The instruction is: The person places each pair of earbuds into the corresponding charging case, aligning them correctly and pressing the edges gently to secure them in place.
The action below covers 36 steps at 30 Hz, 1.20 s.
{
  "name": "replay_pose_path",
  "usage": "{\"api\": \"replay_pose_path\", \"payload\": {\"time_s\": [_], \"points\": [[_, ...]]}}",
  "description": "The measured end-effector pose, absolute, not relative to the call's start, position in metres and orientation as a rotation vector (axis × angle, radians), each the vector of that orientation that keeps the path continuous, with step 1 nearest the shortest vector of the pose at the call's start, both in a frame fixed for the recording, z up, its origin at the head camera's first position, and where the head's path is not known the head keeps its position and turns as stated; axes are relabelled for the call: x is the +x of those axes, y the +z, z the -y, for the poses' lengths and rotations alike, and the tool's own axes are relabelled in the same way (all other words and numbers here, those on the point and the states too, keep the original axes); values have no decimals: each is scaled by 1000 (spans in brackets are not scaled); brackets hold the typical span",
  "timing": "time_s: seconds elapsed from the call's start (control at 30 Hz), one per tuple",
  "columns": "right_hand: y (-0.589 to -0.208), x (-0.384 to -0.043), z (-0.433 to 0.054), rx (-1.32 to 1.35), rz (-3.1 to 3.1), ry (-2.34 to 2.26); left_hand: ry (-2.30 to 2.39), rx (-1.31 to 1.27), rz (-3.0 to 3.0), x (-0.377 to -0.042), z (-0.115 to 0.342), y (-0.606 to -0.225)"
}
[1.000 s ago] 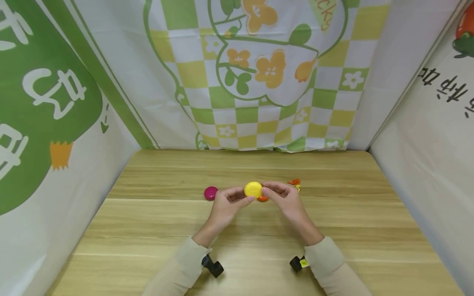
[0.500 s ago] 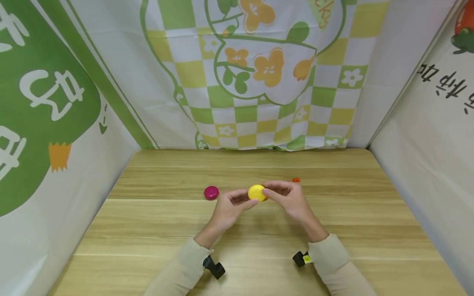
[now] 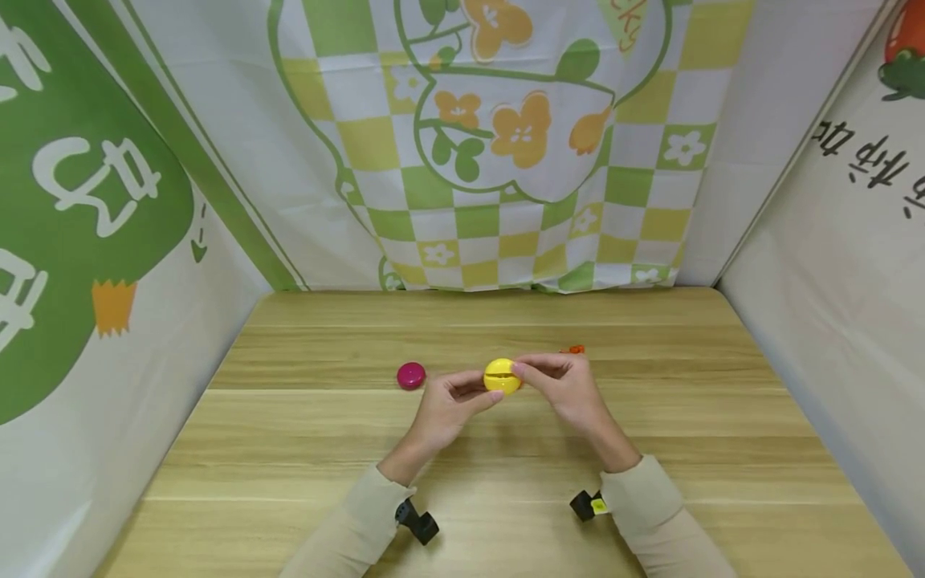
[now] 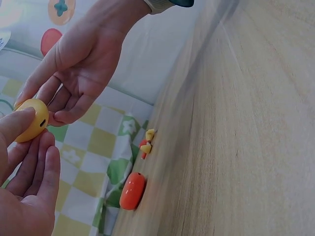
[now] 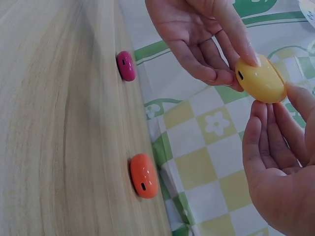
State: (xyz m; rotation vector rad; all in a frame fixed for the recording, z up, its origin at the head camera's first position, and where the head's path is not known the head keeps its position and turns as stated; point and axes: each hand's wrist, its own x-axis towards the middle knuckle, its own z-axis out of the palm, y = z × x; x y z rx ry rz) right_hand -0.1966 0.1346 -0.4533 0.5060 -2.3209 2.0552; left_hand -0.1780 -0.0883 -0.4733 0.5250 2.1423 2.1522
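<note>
Your left hand [image 3: 446, 408] and right hand [image 3: 567, 393] both grasp the yellow earbud case [image 3: 499, 386], one from each side. Case is up off the worktop [image 3: 462, 482], roughly centred in front of you; lid ajar, dark gap along the seam in head view. Dark slot [image 5: 240, 75] visible in its shell. Orange case [image 5: 145, 176] rests on the worktop, mostly hidden from above. Magenta case [image 3: 411, 376] sits near your left hand, to its left, not touching. Small orange-and-yellow pieces [image 4: 149, 135] lie past your right hand; too small to identify. Checked cloth [image 3: 477, 249] hangs at the worktop's far edge.
</note>
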Motion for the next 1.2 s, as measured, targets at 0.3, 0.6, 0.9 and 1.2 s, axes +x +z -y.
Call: {"api": "replay_pose_path", "payload": {"time_s": [0.3, 0.6, 0.9, 1.2], "points": [[-446, -194, -132, 236, 2405, 2177, 2130, 581, -2169, -179, 89, -476], [-441, -195, -131, 14, 2420, 2296, 2116, 606, -2170, -180, 88, -479], [-429, -200, -157, 182, 2487, 2184, 2100, 557, -2178, -180, 88, -475], [-404, -213, -206, 122, 2720, 1765, 2101, 440, -2165, -180, 91, -472]]}}
